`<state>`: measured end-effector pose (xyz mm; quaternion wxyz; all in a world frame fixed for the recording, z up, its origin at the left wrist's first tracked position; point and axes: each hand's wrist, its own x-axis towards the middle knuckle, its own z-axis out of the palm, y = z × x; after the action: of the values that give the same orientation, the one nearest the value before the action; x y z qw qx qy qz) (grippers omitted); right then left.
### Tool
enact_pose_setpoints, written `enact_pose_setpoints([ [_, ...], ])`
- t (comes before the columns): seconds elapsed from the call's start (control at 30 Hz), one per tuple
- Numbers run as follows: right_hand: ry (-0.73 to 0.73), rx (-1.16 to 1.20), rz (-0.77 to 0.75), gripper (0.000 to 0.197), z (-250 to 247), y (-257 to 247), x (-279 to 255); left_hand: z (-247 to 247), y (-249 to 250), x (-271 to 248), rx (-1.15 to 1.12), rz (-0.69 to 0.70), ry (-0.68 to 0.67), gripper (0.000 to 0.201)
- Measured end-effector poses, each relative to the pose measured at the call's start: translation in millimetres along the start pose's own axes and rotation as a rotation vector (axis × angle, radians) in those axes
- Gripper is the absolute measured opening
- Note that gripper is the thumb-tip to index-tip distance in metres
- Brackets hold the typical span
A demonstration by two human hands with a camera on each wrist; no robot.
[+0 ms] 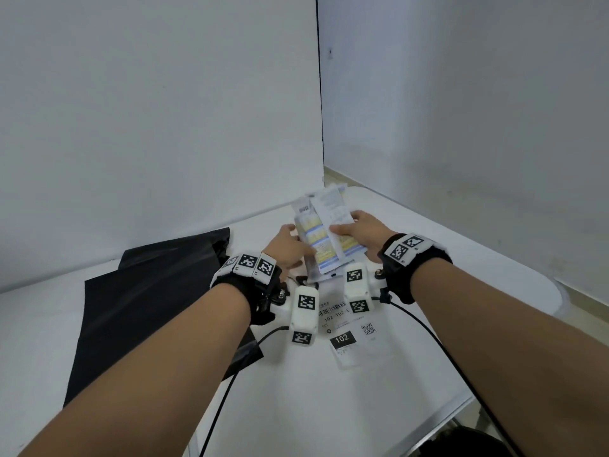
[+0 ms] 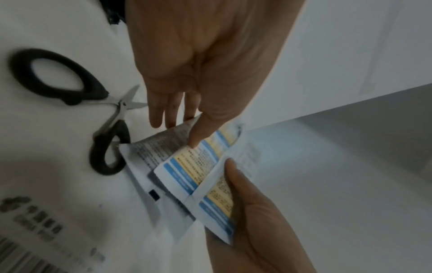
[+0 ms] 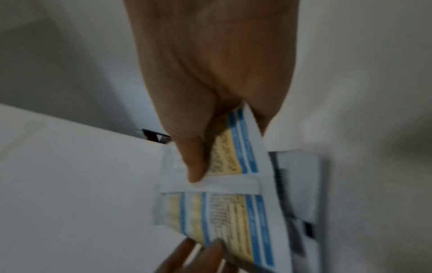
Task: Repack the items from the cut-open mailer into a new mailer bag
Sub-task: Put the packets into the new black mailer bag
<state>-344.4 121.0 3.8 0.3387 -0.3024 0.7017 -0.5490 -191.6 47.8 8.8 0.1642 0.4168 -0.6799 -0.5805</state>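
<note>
White table [image 1: 461,275]; plain white walls [image 1: 164,110] behind; beige floor [image 1: 333,176] in the corner

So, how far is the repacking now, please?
Done: the white mailer lies flat by the scissors, so cutting looks finished, and the packets are outside it. In hand: the left hand and the right hand both pinch that bundle above the table. Left: the black mailer bag lies flat and untouched, so filling it has not begun.
</note>
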Motion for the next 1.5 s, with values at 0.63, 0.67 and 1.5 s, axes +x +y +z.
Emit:
enact_pose_setpoints([
  [0.63, -0.283, -0.180, -0.201, 0.059, -1, 26, 4, 9, -7, 5, 0.023, 0.199, -0.191, 0.087],
  [0.67, -0.221, -0.174, -0.196, 0.054, -2, 28, 7, 9, -6, 4, 0.023, 0.200, -0.207, 0.085],
  [1.5, -0.198, 0.540, 0.236, 0.035, 180, -22, -101, -202, -100, -152, 0.928, -0.020, -0.034, 0.024],
])
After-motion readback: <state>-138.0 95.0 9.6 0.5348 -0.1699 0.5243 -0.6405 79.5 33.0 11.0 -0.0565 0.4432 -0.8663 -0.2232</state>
